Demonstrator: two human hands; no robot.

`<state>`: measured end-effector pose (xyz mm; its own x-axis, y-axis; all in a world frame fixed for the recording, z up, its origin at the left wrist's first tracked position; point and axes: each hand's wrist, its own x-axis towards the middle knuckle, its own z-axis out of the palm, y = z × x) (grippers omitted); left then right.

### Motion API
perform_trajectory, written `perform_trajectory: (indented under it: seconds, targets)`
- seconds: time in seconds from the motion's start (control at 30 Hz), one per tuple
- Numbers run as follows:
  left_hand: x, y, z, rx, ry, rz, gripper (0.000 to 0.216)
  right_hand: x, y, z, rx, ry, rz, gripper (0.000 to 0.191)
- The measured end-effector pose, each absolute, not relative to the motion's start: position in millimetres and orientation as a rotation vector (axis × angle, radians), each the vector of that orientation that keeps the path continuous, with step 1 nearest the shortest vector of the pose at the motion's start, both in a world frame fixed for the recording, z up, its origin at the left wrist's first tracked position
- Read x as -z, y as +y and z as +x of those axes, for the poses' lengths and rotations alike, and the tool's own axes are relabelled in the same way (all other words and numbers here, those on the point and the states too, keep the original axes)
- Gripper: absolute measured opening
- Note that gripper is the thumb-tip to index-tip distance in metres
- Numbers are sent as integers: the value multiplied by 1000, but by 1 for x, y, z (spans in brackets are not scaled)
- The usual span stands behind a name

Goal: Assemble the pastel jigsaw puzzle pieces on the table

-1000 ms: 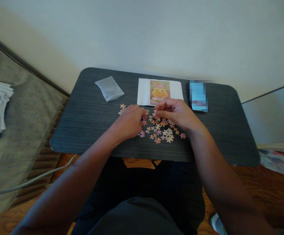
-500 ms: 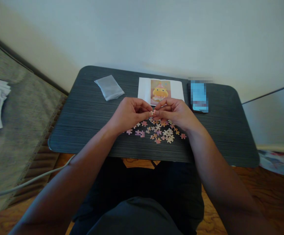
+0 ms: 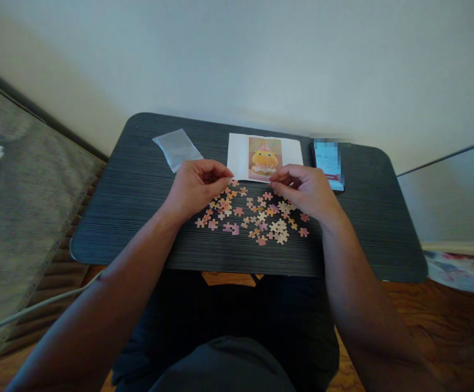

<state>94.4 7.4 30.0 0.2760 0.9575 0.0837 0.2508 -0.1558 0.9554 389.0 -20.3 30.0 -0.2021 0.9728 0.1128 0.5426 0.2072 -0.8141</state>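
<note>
Jigsaw puzzle pieces [image 3: 238, 211] in pink, orange, cream and purple lie scattered on the dark tabletop between and below my hands. My left hand [image 3: 198, 188] is above the left part of the pieces, thumb and forefinger pinched near the lower edge of a white sheet [image 3: 238, 155]. What is in that pinch, if anything, is too small to tell. Over the right part, my right hand [image 3: 304, 188] also pinches, its fingertips by the sheet's bottom edge; their contents cannot be made out. The sheet bears a printed picture [image 3: 265, 158] of a yellow character in a pink hat.
A clear plastic bag [image 3: 176, 148] lies at the back left of the dark table [image 3: 118, 218]. Right of the sheet is a phone [image 3: 327, 163] with a lit, partly blurred screen. A wall stands behind the table, and a pale cable [image 3: 41, 302] runs at the left.
My hands were together at a pink-and-white puzzle piece between their fingertips. Now they are apart, left hand further left and right hand slightly right, uncovering more pieces. The view has shifted slightly.
</note>
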Motion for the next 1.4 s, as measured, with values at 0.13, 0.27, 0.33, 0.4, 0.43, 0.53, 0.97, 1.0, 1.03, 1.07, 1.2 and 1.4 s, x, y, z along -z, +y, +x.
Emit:
perform_trajectory:
  seconds: [0.13,0.27,0.33,0.4,0.43,0.53,0.97,1.0,1.03,1.07,1.2,1.4]
  targets:
    - [-26,5,95,-963,1135,1602,17,-28,-22,369,-748,-2065,-1344,13]
    - [-23,5,95,-976,1149,1572,18,-23,-22,348,-614,-2245,-1324,24]
    - [-22,5,95,-983,1141,1528,17,-21,-22,341,-512,-2289,-1368,30]
    - [-22,6,96,-997,1138,1479,15,-20,-23,336,-447,-2313,-1398,30]
    - [-22,6,96,-1008,1138,1457,15,-20,-24,334,-434,-2319,-1401,28]
    - [-23,5,97,-1034,1139,1387,17,-21,-25,332,-445,-2318,-1384,20]
    - [-25,2,99,-1010,1126,1307,26,-23,-26,336,-1008,-1898,-1228,16]
    - [-25,2,99,-1013,1111,1311,26,-24,-26,337,-1061,-1833,-1188,17]
    - [-25,1,99,-1017,1096,1318,25,-24,-26,337,-1118,-1769,-1147,20]
    - [-25,1,100,-1023,1085,1325,25,-24,-25,337,-1179,-1712,-1110,23]
    - [-26,-1,102,-1022,1073,1342,25,-22,-24,335,-1377,-1551,-1052,39]
    - [-29,-5,104,-1005,1066,1380,24,-22,-24,333,-1437,-1452,-1109,47]
